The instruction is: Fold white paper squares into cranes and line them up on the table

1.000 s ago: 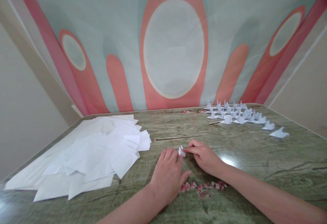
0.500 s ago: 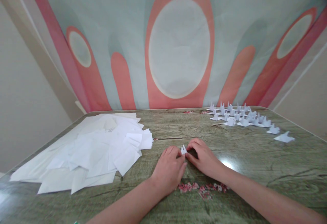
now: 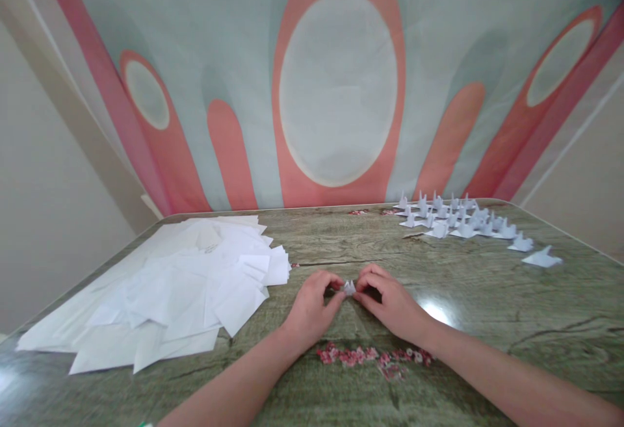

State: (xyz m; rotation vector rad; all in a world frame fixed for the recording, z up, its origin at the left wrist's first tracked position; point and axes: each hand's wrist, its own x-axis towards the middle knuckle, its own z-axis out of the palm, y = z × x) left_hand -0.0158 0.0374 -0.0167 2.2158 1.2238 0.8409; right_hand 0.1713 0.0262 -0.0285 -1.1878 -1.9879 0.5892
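Observation:
Between my two hands is a small white folded paper crane [image 3: 349, 288], its points sticking upward. My left hand [image 3: 314, 300] pinches its left side between thumb and fingers. On the other side, my right hand [image 3: 387, 297] holds its right edge in a pinch. Both hands are low over the wood-grain table, near its middle. The fingertips cover the crane's outer parts.
A wide heap of white paper sheets [image 3: 166, 290] spreads over the left of the table [image 3: 331, 245]. Rows of finished white paper cranes [image 3: 465, 227] stand at the back right, with one crane [image 3: 542, 257] at their near end. A patterned backdrop [image 3: 244, 76] rises behind.
My left hand has shifted slightly left and its thumb has come up to the crane's side. The crane appears turned and wider between the hands. My right hand has barely moved.

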